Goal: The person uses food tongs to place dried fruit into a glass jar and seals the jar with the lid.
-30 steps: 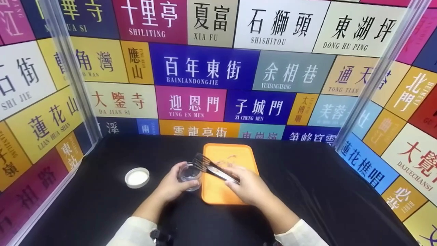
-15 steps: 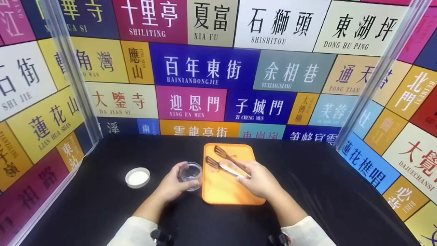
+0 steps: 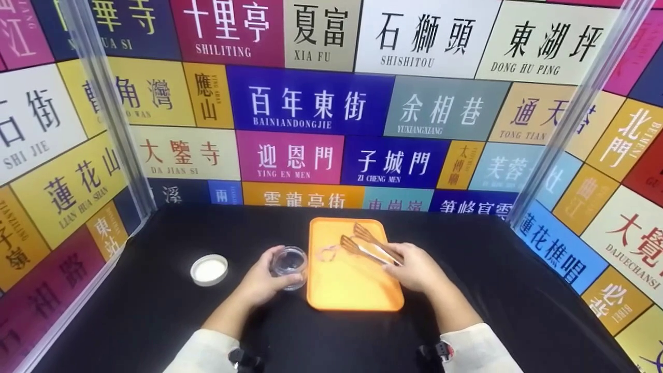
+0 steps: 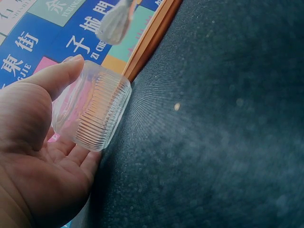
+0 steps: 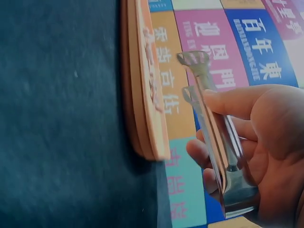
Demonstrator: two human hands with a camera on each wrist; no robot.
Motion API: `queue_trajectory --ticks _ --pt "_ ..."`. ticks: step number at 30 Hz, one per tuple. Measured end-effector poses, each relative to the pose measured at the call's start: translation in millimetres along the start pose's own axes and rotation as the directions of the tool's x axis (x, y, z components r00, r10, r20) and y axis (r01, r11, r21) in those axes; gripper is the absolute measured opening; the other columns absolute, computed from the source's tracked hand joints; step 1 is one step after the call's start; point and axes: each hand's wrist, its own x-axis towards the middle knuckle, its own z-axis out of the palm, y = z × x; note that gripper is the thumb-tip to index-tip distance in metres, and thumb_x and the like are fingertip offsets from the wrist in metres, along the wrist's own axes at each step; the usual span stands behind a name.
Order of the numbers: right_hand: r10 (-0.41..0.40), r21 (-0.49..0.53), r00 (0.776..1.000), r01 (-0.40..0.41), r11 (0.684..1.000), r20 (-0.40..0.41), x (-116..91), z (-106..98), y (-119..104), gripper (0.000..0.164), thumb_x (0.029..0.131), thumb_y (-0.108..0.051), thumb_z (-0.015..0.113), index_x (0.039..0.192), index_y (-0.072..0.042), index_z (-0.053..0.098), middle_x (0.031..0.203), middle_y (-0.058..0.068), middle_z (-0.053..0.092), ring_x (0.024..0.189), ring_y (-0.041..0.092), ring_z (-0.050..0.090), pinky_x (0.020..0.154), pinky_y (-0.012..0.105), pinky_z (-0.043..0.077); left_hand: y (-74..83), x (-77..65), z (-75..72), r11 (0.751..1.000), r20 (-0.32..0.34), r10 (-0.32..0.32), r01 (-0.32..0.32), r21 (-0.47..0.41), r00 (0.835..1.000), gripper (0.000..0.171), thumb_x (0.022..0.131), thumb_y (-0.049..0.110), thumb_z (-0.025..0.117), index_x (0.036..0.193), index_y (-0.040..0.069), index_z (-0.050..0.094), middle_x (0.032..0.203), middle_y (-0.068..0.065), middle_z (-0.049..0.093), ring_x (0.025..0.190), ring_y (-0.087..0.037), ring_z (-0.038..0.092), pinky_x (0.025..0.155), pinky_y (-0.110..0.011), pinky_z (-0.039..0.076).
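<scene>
Now the left hand (image 3: 263, 282) holds a clear ribbed jar (image 4: 102, 109) beside the round-cornered orange tray (image 3: 352, 290); the right hand (image 3: 420, 267) grips shiny metal tongs (image 5: 240, 194) above it.

I have a black-covered table (image 3: 331, 342) in view, its cloth (image 3: 466, 290) creased toward the right side. Behind the table I see a back wall (image 3: 311, 119) of bright panels (image 3: 445, 110) lettered in Chinese, SHISHITOU and BAINIANDONGJIE among the romanised names. A left wall (image 3: 36, 228) and a right wall (image 3: 621, 217) in the same patchwork flank the table. Pale, glassy posts (image 3: 574, 118) rise at its far corners, streaked with light.
</scene>
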Motion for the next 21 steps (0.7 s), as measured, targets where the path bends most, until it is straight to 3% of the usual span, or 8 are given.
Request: queue_trajectory --ticks 10,18,21 --pt "0.052 0.001 0.998 -0.052 0.999 0.033 3 -1 17 0.058 0.099 -0.031 0.078 0.150 -0.011 0.061 0.152 0.019 0.062 0.135 0.039 0.061 0.121 0.065 0.044 -0.2 -0.8 -0.7 1.000 0.003 0.003 -0.002 -0.011 1.000 0.097 0.083 0.036 0.094 0.161 0.012 0.043 0.162 -0.017 0.054 0.153 -0.039 0.049 0.130 -0.058 0.035" --pt "0.014 -0.005 1.000 -0.014 1.000 0.014 6 2 28 0.045 0.096 -0.024 0.079 0.138 -0.010 0.071 0.126 0.013 0.076 0.105 0.030 0.068 0.106 0.057 0.056 0.2 -1.3 0.1 1.000 0.002 -0.004 0.004 0.004 1.000 0.095 0.082 0.038 0.094 0.160 0.012 0.044 0.161 -0.016 0.055 0.152 -0.038 0.050 0.130 -0.059 0.035" --pt "0.012 -0.004 1.000 -0.012 1.000 0.005 6 2 31 0.045 0.096 -0.023 0.079 0.137 -0.010 0.071 0.128 0.014 0.075 0.108 0.030 0.068 0.108 0.057 0.055 1.0 -1.3 0.0 1.000 0.001 -0.010 0.010 0.003 1.000 0.095 0.083 0.036 0.094 0.160 0.013 0.044 0.161 -0.016 0.055 0.152 -0.038 0.050 0.130 -0.059 0.034"
